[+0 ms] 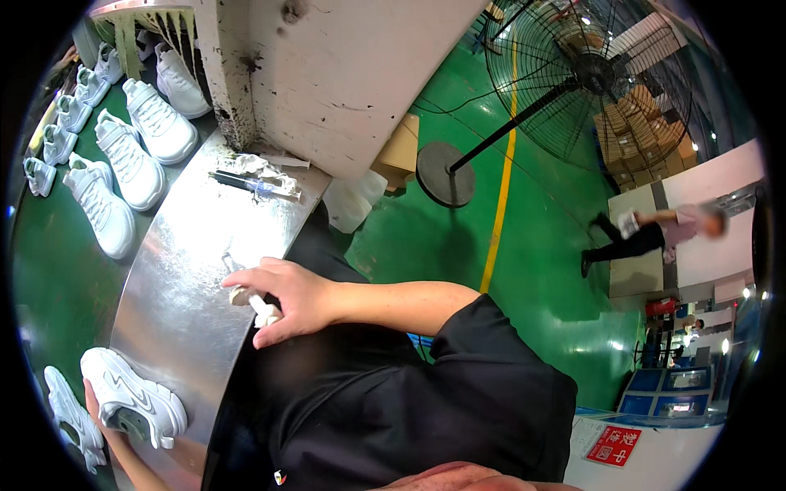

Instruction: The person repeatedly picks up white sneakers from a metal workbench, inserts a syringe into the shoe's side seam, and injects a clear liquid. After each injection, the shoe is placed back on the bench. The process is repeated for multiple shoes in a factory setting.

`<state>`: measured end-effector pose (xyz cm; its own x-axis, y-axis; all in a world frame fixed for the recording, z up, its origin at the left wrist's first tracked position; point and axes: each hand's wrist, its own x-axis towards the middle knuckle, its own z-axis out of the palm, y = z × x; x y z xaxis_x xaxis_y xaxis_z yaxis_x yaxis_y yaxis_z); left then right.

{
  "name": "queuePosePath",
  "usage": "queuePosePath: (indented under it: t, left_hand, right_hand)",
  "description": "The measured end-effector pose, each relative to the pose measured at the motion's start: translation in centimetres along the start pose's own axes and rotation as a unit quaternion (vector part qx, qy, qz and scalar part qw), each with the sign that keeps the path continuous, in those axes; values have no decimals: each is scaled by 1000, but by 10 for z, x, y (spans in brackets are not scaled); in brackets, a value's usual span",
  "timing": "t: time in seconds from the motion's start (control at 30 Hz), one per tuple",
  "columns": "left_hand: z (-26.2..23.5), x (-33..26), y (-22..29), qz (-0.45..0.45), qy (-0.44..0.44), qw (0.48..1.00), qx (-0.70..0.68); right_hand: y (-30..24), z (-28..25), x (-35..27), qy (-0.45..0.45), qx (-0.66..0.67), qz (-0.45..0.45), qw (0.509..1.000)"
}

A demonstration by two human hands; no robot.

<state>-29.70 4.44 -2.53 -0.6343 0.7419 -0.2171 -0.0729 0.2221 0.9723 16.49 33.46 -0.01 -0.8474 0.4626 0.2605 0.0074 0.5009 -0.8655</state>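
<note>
Clasping white shoe (123,380) in left grip (97,412), white object (263,310) in right grip (300,299); white-lettered red sign (612,446) visible.

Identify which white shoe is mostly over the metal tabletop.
The lower-left shoe with the left grip at its edge; the other shoes lie beyond the tabletop.

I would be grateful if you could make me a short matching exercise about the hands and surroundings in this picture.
Column one
1. Right hand
2. Left hand
3. Fan
4. Floor line

Column two
A. Yellow
B. Touching a white sneaker
C. Standing on a round base
D. Gripping a small white object

Right pairs: 1-D; 2-B; 3-C; 4-A
</note>
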Motion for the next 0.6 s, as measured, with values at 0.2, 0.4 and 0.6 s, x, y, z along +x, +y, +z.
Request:
queuePosePath:
  t: [0.2,0.4,0.6]
  left_hand:
    - [34,11,31,-110,62,984,-125]
    - [94,-28,73,-109,40,965,-234]
    - [162,-69,69,13,-3,925,-381]
  right_hand:
    - [-12,-5,-8,-23,-64,-5,998]
    - [-37,6,0,-30,0,-49,998]
    - [-61,14,37,-138,231,14,963]
